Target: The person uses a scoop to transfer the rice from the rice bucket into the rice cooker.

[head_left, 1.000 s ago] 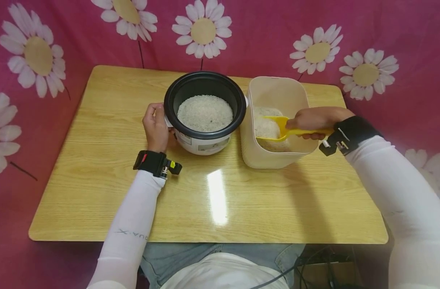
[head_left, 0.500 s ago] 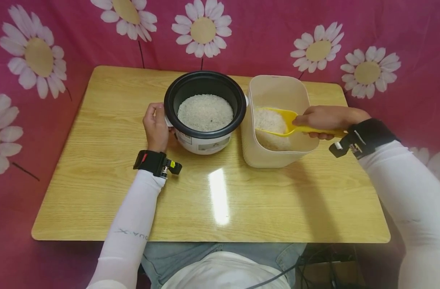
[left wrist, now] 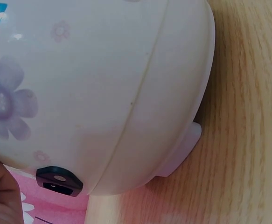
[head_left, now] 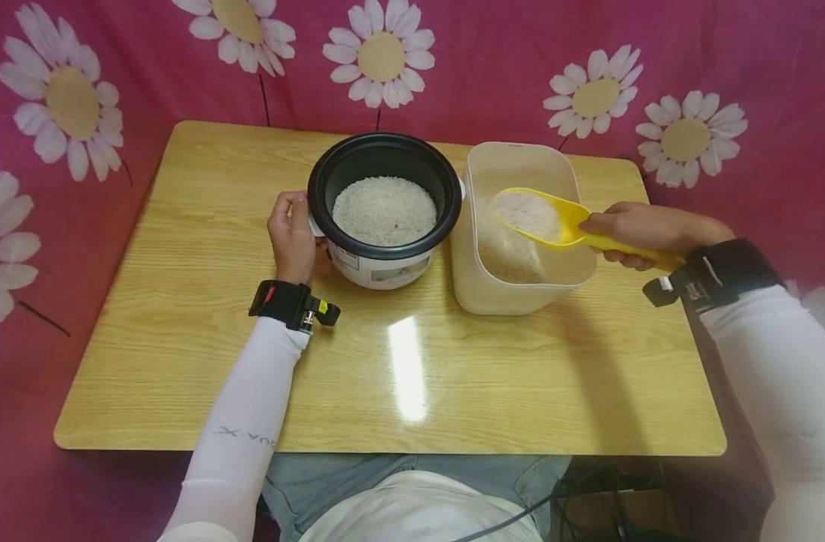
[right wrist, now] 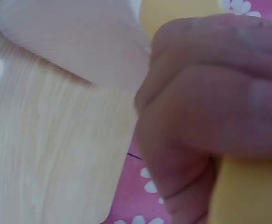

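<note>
In the head view, my right hand (head_left: 646, 229) grips the handle of a yellow scoop (head_left: 573, 220) heaped with white rice (head_left: 529, 214). The scoop is over the cream-coloured rice bin (head_left: 514, 299), its blade above the loose rice (head_left: 510, 260) inside. To the left stands a white rice cooker (head_left: 384, 275) with a black rim, and uncooked rice (head_left: 385, 211) lies in its dark bowl. My left hand (head_left: 293, 237) holds the cooker's left side handle. The left wrist view shows the cooker's flower-printed body (left wrist: 103, 84) and a black socket (left wrist: 59, 181) low on it.
Both containers stand side by side near the back of a wooden table (head_left: 345, 391). A pink curtain (head_left: 473, 68) with daisies hangs close behind and at the sides. A cable (head_left: 521, 519) runs across the person's lap.
My right hand has moved right and lifted the scoop from the rice in the bin, now carrying a heap. The left hand and the cooker have stayed in place.
</note>
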`<state>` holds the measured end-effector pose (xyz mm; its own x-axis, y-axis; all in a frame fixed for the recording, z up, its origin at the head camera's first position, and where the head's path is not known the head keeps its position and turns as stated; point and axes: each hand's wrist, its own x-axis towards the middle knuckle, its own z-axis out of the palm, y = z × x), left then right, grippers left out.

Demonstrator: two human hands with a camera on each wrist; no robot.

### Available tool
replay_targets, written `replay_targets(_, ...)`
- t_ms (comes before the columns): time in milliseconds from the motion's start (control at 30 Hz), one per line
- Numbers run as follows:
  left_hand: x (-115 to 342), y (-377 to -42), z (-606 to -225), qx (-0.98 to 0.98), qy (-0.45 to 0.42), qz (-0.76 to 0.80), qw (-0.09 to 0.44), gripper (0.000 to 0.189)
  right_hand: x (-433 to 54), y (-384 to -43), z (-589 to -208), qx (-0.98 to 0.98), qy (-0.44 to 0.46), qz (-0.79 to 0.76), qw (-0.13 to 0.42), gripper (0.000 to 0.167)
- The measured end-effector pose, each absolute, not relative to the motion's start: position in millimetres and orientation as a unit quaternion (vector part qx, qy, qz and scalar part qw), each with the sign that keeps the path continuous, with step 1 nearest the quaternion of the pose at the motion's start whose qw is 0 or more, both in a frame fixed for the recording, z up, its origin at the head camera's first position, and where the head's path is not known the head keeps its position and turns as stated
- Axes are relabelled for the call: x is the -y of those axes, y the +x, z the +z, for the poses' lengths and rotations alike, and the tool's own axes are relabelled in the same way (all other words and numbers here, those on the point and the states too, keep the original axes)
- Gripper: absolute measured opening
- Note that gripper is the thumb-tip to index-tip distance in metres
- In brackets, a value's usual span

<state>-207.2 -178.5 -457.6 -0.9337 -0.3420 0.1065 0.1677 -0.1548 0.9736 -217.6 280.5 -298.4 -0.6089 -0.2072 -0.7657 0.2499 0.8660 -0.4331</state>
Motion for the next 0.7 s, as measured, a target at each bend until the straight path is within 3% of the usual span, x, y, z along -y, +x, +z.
replay_targets(700, 179.5, -207.7, -460.1, 0.638, 0.063, -0.748, 0.173, 0.019, -276.2, -205.0, -302.1, -0.873, 0.000, -0.321, 0.367, 0.056)
